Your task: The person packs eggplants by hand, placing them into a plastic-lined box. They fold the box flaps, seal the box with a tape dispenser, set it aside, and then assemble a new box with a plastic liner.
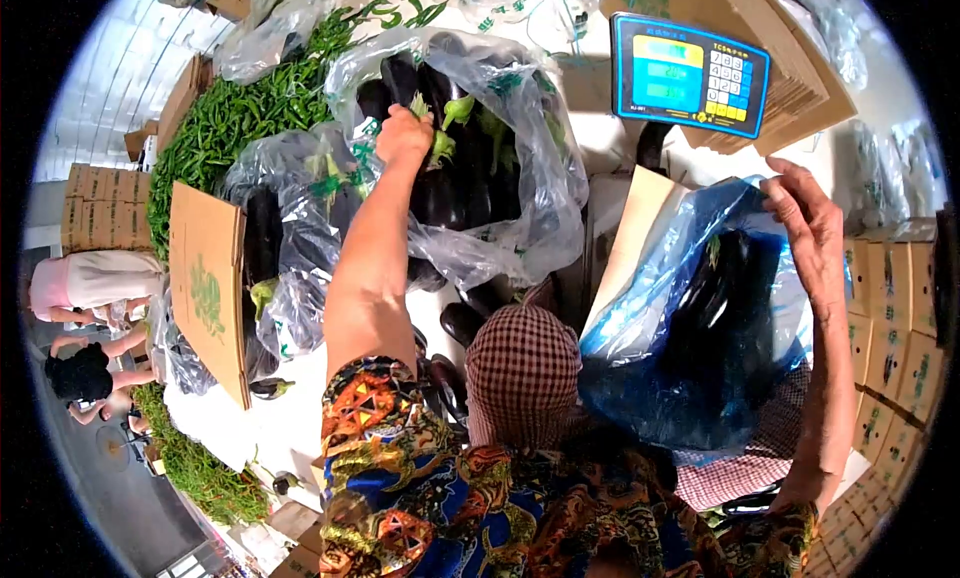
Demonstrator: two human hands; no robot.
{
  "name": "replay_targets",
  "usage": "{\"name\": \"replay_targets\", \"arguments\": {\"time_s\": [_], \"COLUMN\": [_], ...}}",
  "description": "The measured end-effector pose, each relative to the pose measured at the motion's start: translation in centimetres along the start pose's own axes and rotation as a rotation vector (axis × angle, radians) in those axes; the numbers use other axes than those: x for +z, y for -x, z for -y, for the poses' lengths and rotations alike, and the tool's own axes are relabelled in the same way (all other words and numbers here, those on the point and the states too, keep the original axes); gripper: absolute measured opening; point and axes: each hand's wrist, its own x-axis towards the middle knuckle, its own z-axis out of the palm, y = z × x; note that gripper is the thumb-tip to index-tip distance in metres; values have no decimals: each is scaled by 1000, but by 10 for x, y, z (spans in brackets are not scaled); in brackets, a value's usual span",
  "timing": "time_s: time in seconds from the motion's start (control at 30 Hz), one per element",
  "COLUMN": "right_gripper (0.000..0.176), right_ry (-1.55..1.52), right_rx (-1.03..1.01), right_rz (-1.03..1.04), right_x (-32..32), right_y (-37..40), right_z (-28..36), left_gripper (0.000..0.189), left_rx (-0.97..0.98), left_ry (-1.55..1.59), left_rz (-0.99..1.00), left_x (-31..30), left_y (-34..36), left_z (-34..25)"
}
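Note:
My left hand (405,135) is closed around the green stem end of an eggplant. That eggplant lies among several dark eggplants (440,200) in a clear plastic bag (553,193), whose mouth is spread wide. At the right, my right hand (806,206) has its fingers bent at the upper edge of a blue plastic bag (625,363) and grips it there. Inside the blue bag lie several glossy eggplants (715,288). A cardboard flap (632,240) stands along the bag's left side.
A digital scale display (690,75) stands behind the blue bag, before flattened cardboard (800,98). Green peppers (235,118) are heaped at the upper left. A cardboard panel (208,288) stands at left. Checked cloth (522,373) rises in front of my chest. Other people (95,283) are at far left.

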Motion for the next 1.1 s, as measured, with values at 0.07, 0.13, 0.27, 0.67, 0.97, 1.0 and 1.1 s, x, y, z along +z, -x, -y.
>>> {"name": "replay_targets", "arguments": {"time_s": [0.07, 0.13, 0.27, 0.67, 0.97, 1.0, 1.1], "right_gripper": [26, 22, 18, 42, 53, 53, 54], "right_ry": [34, 55, 106, -695, -1289, -1351, -1284], "right_rx": [26, -12, -73, 15, -158, -157, -143], "right_rz": [29, 44, 147, 554, 273, 240, 85], "right_x": [0, 7, 20, 51, 39, 37, 28], "right_y": [4, 14, 34, 59, 66, 67, 74], "right_z": [2, -2, -5, 15, 40, 33, 24], "left_gripper": [57, 52, 34, 75, 67, 66, 61], "left_rx": [60, 282, -250, 508, 480, 477, 624], "left_ry": [5, 220, 1699, 1837, 1558, 1555, 1415], "left_rz": [-6, -154, 638, 1106, 1289, 1311, 1213], "left_x": [2, 6, -41, -99, -94, -94, -83], "left_y": [-5, -15, 46, 198, 223, 225, 228], "left_z": [8, 34, 74, 62, -34, -44, -62]}}
